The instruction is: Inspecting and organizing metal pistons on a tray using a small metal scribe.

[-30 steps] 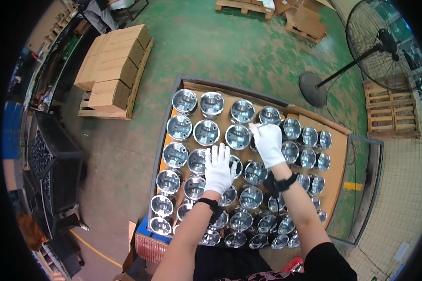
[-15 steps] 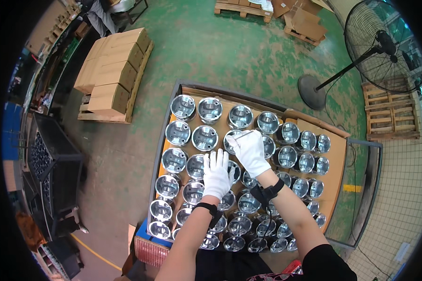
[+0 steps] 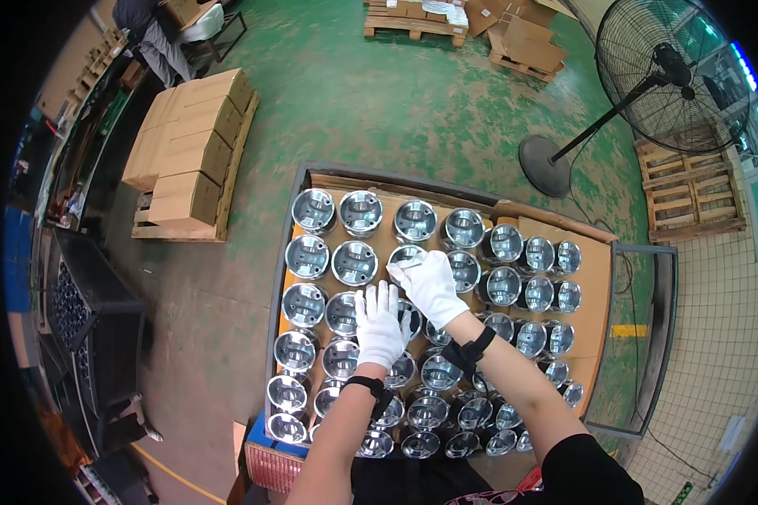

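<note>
Rows of shiny metal pistons [image 3: 354, 263] stand crown-down or open-side-up in a shallow frame; which end is up I cannot tell for certain. My right hand [image 3: 434, 289], in a white glove, is closed in a pinch over one piston in the second row from the far side. A thin, light-coloured stick-like tool [image 3: 409, 265] shows at its fingertips, mostly hidden by the glove. Just left of it and nearer, my gloved left hand [image 3: 381, 331] lies open across the piston tops, fingers stretched forward. Black bands circle both wrists.
Cardboard sheet [image 3: 588, 278] lines the dark-framed cart [image 3: 400, 178]. Stacked cartons [image 3: 185, 198] sit on a pallet at far left, near another person [image 3: 156, 42]. A large standing fan [image 3: 669, 71] and a wooden pallet [image 3: 691, 189] are at right. A black bin [image 3: 101, 307] stands left.
The whole view has shifted slightly. My right hand has moved a little left over the piston, and the tool in it has turned. My left hand stays spread on the pistons.
</note>
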